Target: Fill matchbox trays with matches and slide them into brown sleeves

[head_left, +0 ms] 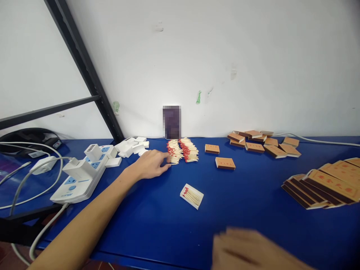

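My left hand reaches to the left edge of a heap of red-tipped matchsticks, its thumb and fingers pinched together on the matchsticks there. How many it grips is hidden. A second heap of matchsticks lies right beside the first. Nearer to me, an open white matchbox tray holds several matchsticks, heads toward the upper left. My right hand is at the bottom edge, smeared by motion, so its fingers cannot be made out. Two closed matchboxes, one farther back and one nearer, lie right of the heaps.
White matchbox trays are piled at the back left, behind a power strip with chargers and cables. Matchboxes are heaped at the back right, and a fanned row of matchbox sleeves lies at the right. A dark pixelated panel leans against the wall.
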Demonstrator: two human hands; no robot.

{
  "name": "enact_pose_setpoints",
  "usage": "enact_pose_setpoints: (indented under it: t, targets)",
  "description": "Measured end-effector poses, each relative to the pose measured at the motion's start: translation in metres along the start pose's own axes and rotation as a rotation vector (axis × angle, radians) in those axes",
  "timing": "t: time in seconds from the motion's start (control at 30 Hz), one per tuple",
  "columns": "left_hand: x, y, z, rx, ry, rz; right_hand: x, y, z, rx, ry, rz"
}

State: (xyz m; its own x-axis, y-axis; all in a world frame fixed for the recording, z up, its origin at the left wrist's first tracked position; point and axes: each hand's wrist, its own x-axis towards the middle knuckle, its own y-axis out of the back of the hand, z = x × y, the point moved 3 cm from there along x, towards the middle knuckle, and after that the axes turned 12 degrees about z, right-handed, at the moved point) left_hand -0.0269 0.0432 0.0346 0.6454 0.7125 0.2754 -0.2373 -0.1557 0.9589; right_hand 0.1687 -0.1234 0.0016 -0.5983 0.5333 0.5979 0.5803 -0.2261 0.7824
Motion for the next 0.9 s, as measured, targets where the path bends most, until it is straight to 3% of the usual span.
enact_pose_setpoints:
  t: [0.13, 0.27, 0.37, 0.5, 0.63, 0.73, 0.9]
  targets:
    - [-0.001, -0.006, -0.001, -0.003, -0.025, -0.032, 0.013, 0.019, 0.02, -0.009, -0.144, -0.108]
    - [-0.001, -0.005, 0.005, -0.08, -0.057, -0.039, 0.03, 0.011, 0.038, -0.1, -0.244, -0.127]
    - [-0.003, 0.003, 0.019, -0.281, -0.04, -0.086, 0.035, 0.002, 0.044, -0.11, -0.283, -0.085]
    - [-0.006, 0.01, 0.04, -0.516, -0.054, -0.182, 0.039, -0.007, 0.061, 0.08, -0.435, -0.055]
    - [-0.008, 0.002, 0.053, -0.506, -0.095, -0.215, 0.042, -0.014, 0.071, 0.242, -0.502, -0.006]
    - [-0.006, -0.004, 0.052, -0.506, -0.099, -0.136, 0.039, -0.016, 0.07, 0.28, -0.496, 0.03]
    - [0.0, -0.003, 0.029, -0.382, -0.05, 0.201, 0.035, -0.01, 0.083, 0.319, -0.602, 0.174]
